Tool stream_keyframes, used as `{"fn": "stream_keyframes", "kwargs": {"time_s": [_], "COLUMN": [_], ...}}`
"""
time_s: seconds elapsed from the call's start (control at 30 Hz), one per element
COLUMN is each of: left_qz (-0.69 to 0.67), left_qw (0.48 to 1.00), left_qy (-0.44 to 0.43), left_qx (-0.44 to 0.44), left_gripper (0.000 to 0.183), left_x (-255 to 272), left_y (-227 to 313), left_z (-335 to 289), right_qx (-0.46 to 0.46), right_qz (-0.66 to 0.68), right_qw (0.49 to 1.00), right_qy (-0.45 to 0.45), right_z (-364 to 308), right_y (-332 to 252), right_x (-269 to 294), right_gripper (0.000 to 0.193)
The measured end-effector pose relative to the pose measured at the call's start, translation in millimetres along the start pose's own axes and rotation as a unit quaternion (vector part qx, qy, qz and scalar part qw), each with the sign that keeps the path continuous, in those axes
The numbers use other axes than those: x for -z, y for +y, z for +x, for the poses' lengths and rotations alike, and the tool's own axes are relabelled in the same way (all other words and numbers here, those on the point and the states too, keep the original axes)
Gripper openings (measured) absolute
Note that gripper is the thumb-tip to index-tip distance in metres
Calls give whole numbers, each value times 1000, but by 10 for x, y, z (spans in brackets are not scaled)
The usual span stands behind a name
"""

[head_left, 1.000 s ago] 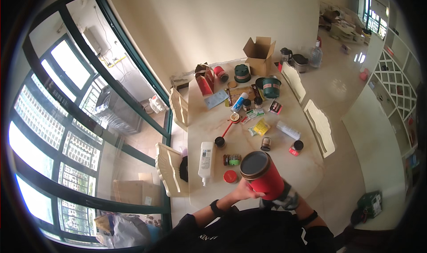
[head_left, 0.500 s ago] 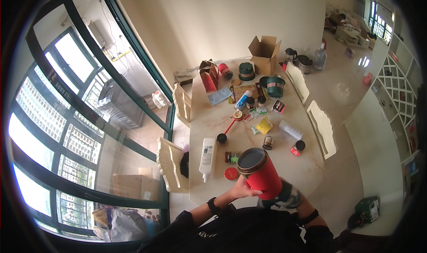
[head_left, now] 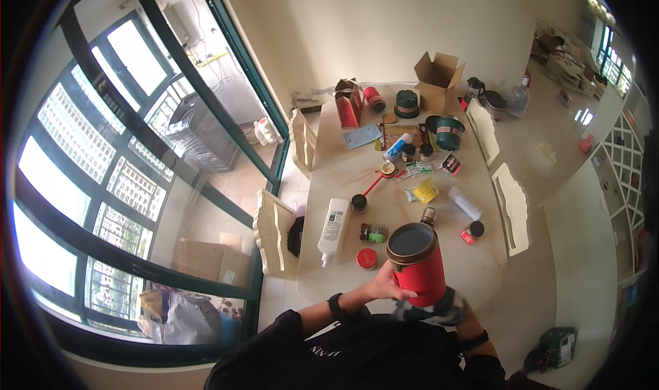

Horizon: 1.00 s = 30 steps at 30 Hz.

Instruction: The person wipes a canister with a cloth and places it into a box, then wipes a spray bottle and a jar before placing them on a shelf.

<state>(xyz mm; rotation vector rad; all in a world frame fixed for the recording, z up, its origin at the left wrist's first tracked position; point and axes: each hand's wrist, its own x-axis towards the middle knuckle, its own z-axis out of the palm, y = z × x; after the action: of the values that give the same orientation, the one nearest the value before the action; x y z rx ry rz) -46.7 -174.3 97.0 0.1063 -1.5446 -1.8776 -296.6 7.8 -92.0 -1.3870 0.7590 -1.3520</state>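
As left fingers (head_left: 405, 294) grip canister (head_left: 428, 275), cloth (head_left: 450, 309) near base.

Left forearm (head_left: 358, 298) angles up-right, elbow bent; left grip (head_left: 390, 284) curled in a hold, thumb (head_left: 407, 294) pointing right. Right forearm (head_left: 472, 327) angles up-left; right grip covered or hidden, finger pose unclear.

Holds a dark-topped red canister (head_left: 427, 280) in the left hand (head_left: 390, 284) at lower centre. Has patterned cloth (head_left: 447, 309) at its base, where the right forearm (head_left: 469, 325) ends. Shows a white bottle (head_left: 333, 227) lying mid-frame on the pale table (head_left: 333, 167), an open cardboard box (head_left: 439, 85) at upper right of centre.
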Motion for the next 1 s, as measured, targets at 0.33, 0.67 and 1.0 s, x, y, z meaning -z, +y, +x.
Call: {"fn": "stream_keyframes", "kwargs": {"time_s": [0.33,0.67,1.0], "left_qz": [57,57,95], "left_qw": [998,998,995], "left_qy": [2,-28,12], "left_qx": [-3,9,-36], "left_gripper": [91,88,100], "left_x": [5,83,-60], "left_y": [-60,-4,-132], "left_z": [-86,-21,-46], "right_qx": [-25,-60,-109], "right_qz": [9,1,-5], "right_qw": [999,993,975], "right_qy": [-32,-97,-192], "right_z": [84,-629,-118], "right_y": [-2,-210,-235], "right_x": [-54,688,156], "right_gripper": [43,44,45]}}
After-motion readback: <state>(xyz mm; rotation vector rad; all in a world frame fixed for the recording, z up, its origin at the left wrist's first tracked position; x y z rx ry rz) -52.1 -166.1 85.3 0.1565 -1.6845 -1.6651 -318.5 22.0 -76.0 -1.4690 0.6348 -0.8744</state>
